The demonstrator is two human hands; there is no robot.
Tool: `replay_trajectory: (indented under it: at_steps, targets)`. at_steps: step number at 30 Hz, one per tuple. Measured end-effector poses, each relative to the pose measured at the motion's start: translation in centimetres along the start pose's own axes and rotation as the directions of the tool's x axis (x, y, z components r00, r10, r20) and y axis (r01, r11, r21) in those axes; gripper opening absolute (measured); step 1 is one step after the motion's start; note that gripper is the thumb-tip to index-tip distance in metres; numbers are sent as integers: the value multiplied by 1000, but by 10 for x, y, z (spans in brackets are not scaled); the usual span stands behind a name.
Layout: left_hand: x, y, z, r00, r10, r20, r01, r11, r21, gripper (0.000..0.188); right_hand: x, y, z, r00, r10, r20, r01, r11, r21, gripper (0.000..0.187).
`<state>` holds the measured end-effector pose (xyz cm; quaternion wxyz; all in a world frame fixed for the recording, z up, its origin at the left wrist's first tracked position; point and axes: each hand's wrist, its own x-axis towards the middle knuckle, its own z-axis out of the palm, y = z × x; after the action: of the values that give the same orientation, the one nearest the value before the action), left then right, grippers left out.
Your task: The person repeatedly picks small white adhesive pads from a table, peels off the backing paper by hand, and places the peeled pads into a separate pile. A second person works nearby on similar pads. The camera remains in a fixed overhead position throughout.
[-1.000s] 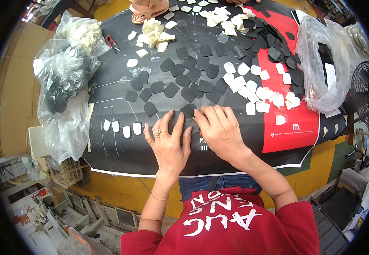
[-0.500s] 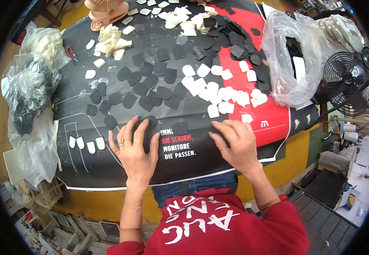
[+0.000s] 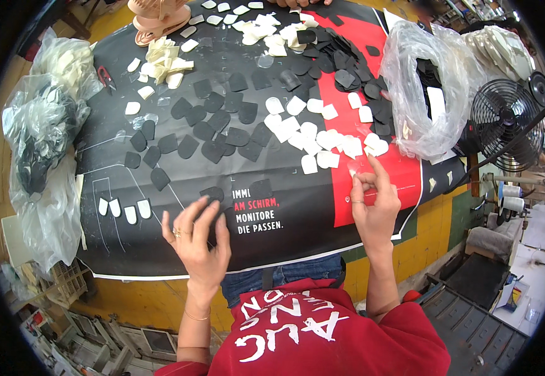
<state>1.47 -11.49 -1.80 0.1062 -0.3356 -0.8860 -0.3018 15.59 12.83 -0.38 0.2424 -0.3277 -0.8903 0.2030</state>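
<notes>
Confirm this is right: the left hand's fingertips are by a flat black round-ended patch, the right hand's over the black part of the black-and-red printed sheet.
Wrong on colour: the head view shows the right hand with its fingertips over the sheet's red part. The left hand being by the black patch is right.

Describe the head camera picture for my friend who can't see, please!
A person's left hand is by a black rounded piece on a black-and-red sheet, and the right hand has finger and thumb close together; what they pinch, if anything, is unclear. Many black and white pieces lie scattered, with clear plastic bags on both sides.
</notes>
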Motion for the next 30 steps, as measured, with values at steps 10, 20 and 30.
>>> replay_trajectory:
  at_steps: [10,20,30]
  targets:
    - [12,65,15,913,-3,408,347,534,-771,62,-11,-42,-23,938,148,313,-346,423,837,59]
    - [22,64,26,979,-70,193,196,599,-777,26,-10,-42,-17,973,165,165,-224,464,857,41]
    - [23,78,42,984,-46,174,163,640,-751,14,-6,-35,-14,896,-403,-185,443,783,437,51]
